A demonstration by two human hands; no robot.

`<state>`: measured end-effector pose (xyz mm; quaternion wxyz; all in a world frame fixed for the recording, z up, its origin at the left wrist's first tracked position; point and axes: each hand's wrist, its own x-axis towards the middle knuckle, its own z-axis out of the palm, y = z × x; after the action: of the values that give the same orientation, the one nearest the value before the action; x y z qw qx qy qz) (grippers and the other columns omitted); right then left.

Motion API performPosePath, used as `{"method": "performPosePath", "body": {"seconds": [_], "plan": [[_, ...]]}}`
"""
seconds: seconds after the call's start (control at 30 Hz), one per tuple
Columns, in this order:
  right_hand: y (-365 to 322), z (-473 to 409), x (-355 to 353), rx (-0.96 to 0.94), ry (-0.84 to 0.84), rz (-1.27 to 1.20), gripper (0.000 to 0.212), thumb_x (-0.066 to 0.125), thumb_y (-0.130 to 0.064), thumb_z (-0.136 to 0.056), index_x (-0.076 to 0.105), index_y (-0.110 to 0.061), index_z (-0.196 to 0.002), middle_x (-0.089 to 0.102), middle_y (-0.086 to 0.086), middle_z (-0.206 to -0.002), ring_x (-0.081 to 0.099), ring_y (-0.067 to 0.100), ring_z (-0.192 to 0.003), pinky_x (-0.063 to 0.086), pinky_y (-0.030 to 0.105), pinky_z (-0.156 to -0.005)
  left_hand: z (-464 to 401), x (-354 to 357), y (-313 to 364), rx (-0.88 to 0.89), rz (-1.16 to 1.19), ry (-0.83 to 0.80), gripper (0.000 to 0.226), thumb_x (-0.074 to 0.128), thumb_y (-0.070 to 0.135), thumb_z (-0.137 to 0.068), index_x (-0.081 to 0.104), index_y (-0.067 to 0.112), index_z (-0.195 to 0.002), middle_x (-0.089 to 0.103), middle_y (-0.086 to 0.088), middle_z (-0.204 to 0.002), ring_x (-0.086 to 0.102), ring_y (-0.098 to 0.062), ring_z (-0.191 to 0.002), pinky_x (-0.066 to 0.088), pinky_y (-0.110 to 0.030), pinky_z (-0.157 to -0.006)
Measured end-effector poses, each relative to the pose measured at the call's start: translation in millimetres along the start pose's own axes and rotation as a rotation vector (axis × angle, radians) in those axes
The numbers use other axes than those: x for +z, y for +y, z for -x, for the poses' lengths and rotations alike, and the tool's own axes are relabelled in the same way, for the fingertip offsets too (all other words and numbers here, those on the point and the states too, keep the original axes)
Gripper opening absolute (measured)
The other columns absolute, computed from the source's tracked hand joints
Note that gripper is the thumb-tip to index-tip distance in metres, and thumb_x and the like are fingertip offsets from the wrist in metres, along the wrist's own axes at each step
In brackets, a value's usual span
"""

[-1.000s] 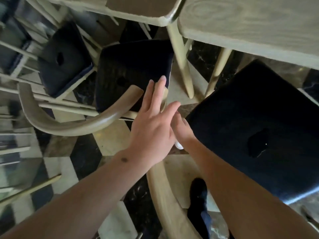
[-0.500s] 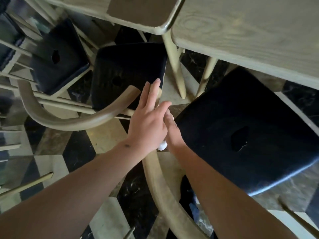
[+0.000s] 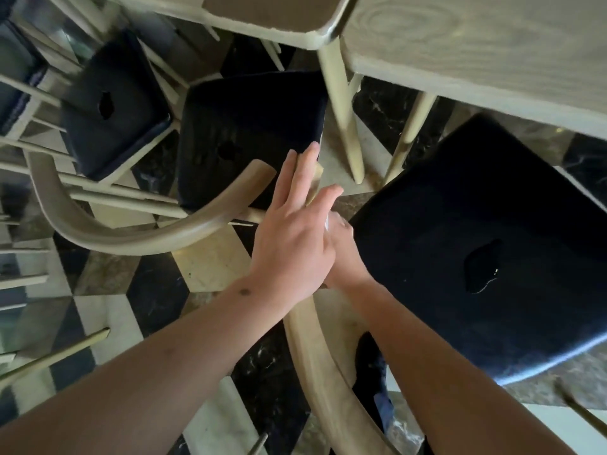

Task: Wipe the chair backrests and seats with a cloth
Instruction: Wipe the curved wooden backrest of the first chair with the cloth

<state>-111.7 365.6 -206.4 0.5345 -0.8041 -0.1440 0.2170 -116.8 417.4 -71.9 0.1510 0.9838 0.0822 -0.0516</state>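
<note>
My left hand (image 3: 292, 238) lies flat with fingers stretched out over the front end of the near chair's pale curved wooden backrest (image 3: 315, 372). My right hand (image 3: 345, 257) is tucked against it on the seat side, mostly hidden, closed on a white cloth (image 3: 327, 221) of which only a sliver shows. The cloth presses on the backrest rail beside the chair's dark cushioned seat (image 3: 476, 257). A second chair to the left has the same curved backrest (image 3: 131, 234) and dark seat (image 3: 249, 126).
Two pale wooden tables (image 3: 476, 50) (image 3: 269, 14) overhang the chairs at the top, their legs (image 3: 341, 110) standing between the seats. A third dark-seated chair (image 3: 111, 103) crowds the far left. Below is a checkered marble floor (image 3: 154, 290) and my dark shoe (image 3: 371, 366).
Both hands have slid a little forward along the backrest rail toward its end. The white cloth now peeks out between the hands instead of below them.
</note>
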Motion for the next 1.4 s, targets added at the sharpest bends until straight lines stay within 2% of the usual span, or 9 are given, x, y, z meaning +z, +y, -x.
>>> {"method": "performPosePath", "body": {"seconds": [0.13, 0.4, 0.53, 0.63, 0.73, 0.9, 1.13, 1.27, 1.4], "plan": [[30, -9, 18, 0.065, 0.006, -0.145, 0.027, 0.059, -0.039, -0.086, 0.049, -0.055, -0.105, 0.056, -0.040, -0.102, 0.060, 0.011, -0.098, 0.055, 0.038, -0.085, -1, 1, -2, 0.016, -0.053, -0.061, 0.058, 0.040, -0.009, -0.091, 0.059, 0.017, -0.138, 0.000, 0.002, -0.171, -0.006, -0.014, -0.157, 0.014, -0.023, -0.124], [85, -22, 15, 0.347, -0.151, 0.053, 0.038, 0.075, -0.035, -0.084, 0.058, -0.038, -0.118, 0.066, -0.006, -0.109, 0.064, 0.021, -0.109, 0.052, 0.044, -0.099, 1, 6, -11, 0.032, -0.140, -0.117, 0.050, 0.046, 0.005, -0.086, 0.063, 0.014, -0.132, 0.008, -0.006, -0.171, 0.004, -0.027, -0.158, 0.033, -0.022, -0.107], [46, -9, -6, 0.290, -0.129, 0.010, 0.041, 0.071, -0.024, -0.088, 0.058, -0.038, -0.124, 0.067, -0.004, -0.116, 0.065, 0.021, -0.105, 0.053, 0.035, -0.083, 3, 4, -6, 0.040, -0.136, -0.113, 0.048, 0.050, 0.003, -0.087, 0.064, 0.010, -0.132, 0.010, -0.006, -0.171, 0.005, -0.027, -0.158, 0.032, -0.025, -0.108], [4, 0, -11, 0.162, -0.076, -0.012, 0.035, 0.065, -0.020, -0.092, 0.059, -0.026, -0.126, 0.068, 0.002, -0.121, 0.064, 0.025, -0.113, 0.054, 0.041, -0.090, 5, 7, -8, 0.054, -0.138, -0.089, 0.048, 0.054, -0.002, -0.087, 0.063, 0.010, -0.133, 0.010, -0.005, -0.171, 0.006, -0.025, -0.158, 0.030, -0.029, -0.110], [-22, 20, -28, 0.142, -0.068, -0.162, 0.040, 0.068, -0.013, -0.091, 0.057, -0.022, -0.128, 0.070, 0.005, -0.117, 0.065, 0.027, -0.108, 0.056, 0.045, -0.089, 7, 10, -12, 0.073, -0.126, -0.049, 0.048, 0.058, -0.005, -0.087, 0.063, 0.008, -0.133, 0.011, -0.006, -0.171, 0.009, -0.029, -0.157, 0.035, -0.045, -0.114], [2, 76, -89, 0.472, -0.184, -0.328, 0.044, 0.065, -0.012, -0.088, 0.058, -0.024, -0.130, 0.071, 0.003, -0.088, 0.067, 0.019, -0.075, 0.058, 0.034, -0.068, 22, 11, -4, 0.169, -0.266, -0.063, 0.049, 0.060, 0.010, -0.090, 0.057, 0.005, -0.139, 0.018, -0.026, -0.166, 0.008, -0.043, -0.155, 0.013, -0.060, -0.124], [57, 162, -177, 0.527, -0.457, -0.282, 0.047, 0.058, 0.005, -0.085, 0.066, -0.026, -0.119, 0.073, 0.004, -0.093, 0.068, 0.019, -0.087, 0.058, 0.040, -0.077, 141, 46, 89, 0.284, -0.138, -0.395, 0.047, 0.038, 0.041, -0.100, 0.054, 0.022, -0.140, 0.026, -0.015, -0.166, 0.017, -0.034, -0.155, 0.024, -0.047, -0.121], [84, 217, -212, 0.489, -0.615, -0.171, 0.060, 0.057, 0.008, -0.090, 0.065, -0.046, -0.116, 0.067, 0.030, -0.120, 0.066, 0.048, -0.108, 0.055, 0.059, -0.098, 186, 63, 145, 0.120, -0.076, -0.613, 0.060, 0.017, 0.051, -0.100, 0.050, 0.024, -0.143, 0.022, -0.007, -0.168, 0.016, -0.031, -0.156, 0.030, -0.046, -0.122], [109, 272, -230, 0.450, -0.630, -0.092, 0.047, 0.067, 0.000, -0.091, 0.061, -0.038, -0.117, 0.073, -0.007, -0.108, 0.067, -0.007, -0.096, 0.053, 0.010, -0.076, 216, 85, 193, 0.107, -0.088, -0.595, 0.054, 0.016, 0.043, -0.103, 0.043, 0.022, -0.145, 0.031, -0.004, -0.163, 0.027, -0.025, -0.151, 0.040, -0.042, -0.112]]}}
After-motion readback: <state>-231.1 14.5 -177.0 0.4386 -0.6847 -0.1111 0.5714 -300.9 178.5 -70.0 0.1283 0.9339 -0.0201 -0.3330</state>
